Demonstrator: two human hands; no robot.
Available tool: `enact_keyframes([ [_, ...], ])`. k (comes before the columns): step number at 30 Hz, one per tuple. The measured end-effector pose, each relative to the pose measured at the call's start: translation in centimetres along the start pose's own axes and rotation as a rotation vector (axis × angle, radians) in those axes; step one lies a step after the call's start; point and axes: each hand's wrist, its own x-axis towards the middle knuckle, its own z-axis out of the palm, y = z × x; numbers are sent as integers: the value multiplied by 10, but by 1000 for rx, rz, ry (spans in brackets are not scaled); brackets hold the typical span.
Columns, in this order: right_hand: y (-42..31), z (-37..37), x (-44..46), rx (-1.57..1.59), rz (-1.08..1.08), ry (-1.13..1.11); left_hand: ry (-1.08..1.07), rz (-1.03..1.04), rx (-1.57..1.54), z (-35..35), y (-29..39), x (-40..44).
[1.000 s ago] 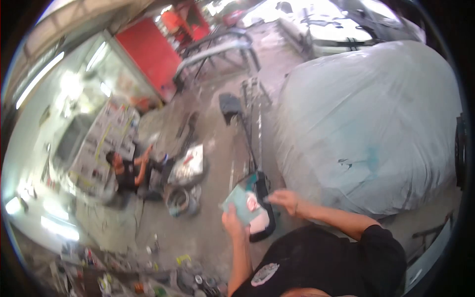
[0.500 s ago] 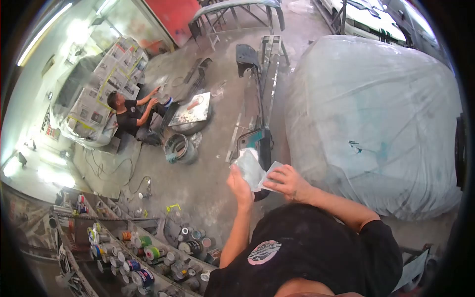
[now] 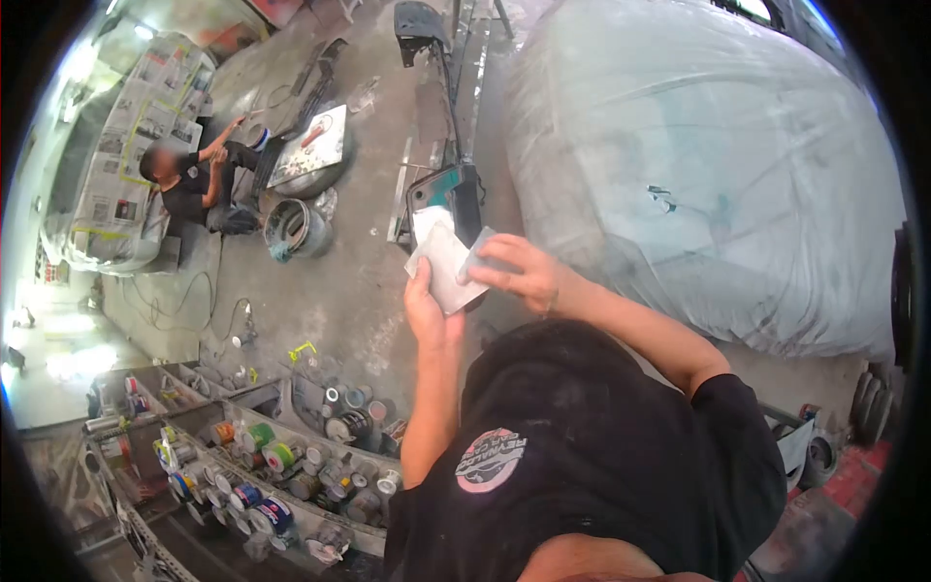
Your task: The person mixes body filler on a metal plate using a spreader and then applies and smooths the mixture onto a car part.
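My left hand (image 3: 432,308) is wrapped round the lower edge of a pale flat plate (image 3: 446,267), its thumb on the near face. In my right hand (image 3: 519,275) is a small grey translucent flat piece (image 3: 474,254), pinched at its right side. That piece touches or overlaps the plate's right edge. Just beyond the plate lies a long dark bumper-like part (image 3: 466,199) with a teal patch, resting on a metal stand (image 3: 399,209).
At the left a person (image 3: 184,189) sits by a newspaper-masked car (image 3: 145,126), a bucket (image 3: 294,228) and a white board (image 3: 315,150). A sheet-covered vehicle (image 3: 698,175) is at the right. Several paint cans (image 3: 275,514) stand on shelves at the lower left.
The view has tilted down and shifted, showing more shelves. My right hand has come in from the right to the plate, bringing the grey piece against its edge.
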Motion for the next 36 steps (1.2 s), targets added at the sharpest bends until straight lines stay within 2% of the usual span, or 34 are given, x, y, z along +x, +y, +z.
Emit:
enact_keyframes([
  [2, 11, -3, -15, -7, 54, -39, 43, 62, 32, 6, 5, -8],
  [4, 25, 5, -37, -58, 135, -255, 79, 120, 77, 15, 18, -12],
  [5, 27, 9, -41, -59, 134, -255, 29, 225, 210, 19, 27, -14],
  [6, 26, 6, -35, -71, 186, -105, -20, 338, 335, 23, 30, -13],
  [7, 19, 2, -23, -77, 238, 45, -17, 346, 330, 20, 27, -13],
  [10, 3, -28, 34, -171, 100, 63, -61, 323, 710, 10, 15, -10],
  [11, 0, -27, 41, -236, 30, -4, -69, 408, 874, 14, 11, -13],
  [12, -5, -20, 40, -246, 14, 16, -83, 431, 882, 18, 11, -14],
  [14, -13, 2, 29, -221, -57, -19, 55, 469, 634, 28, 13, -10],
  [15, -17, 8, 23, -212, -39, -41, 39, 495, 626, 26, 13, -9],
  [18, -17, 13, 4, -209, -30, -80, 92, 445, 533, 10, 9, -4],
  [20, -11, 12, -9, -220, -28, -84, 213, 423, 483, 8, 10, -1],
  [22, -3, 9, -22, -232, 2, -298, 202, 490, 468, 12, 20, -2],
  [23, -1, 15, -28, -257, 2, -281, 210, 545, 464, 14, 27, -4],
  [26, -3, 2, -14, 74, 140, -71, 146, 587, 386, 30, 43, -12],
  [27, -11, -5, 2, 130, 67, -17, 117, 594, 377, 22, 38, -9],
  [29, -30, -17, 24, 206, -83, 45, 93, 313, 403, 0, 28, 1],
  [30, -37, -21, 29, 225, -157, 51, 59, 320, 408, -5, 22, -3],
  [31, -35, -18, 25, 146, -219, -43, 0, 139, 204, -9, 12, -7],
  [32, -30, -15, 18, 123, -224, -28, -52, -50, 4, -9, 5, -8],
  [36, -20, -18, -2, -14, -117, -44, -7, -52, -9, -1, 0, -14],
])
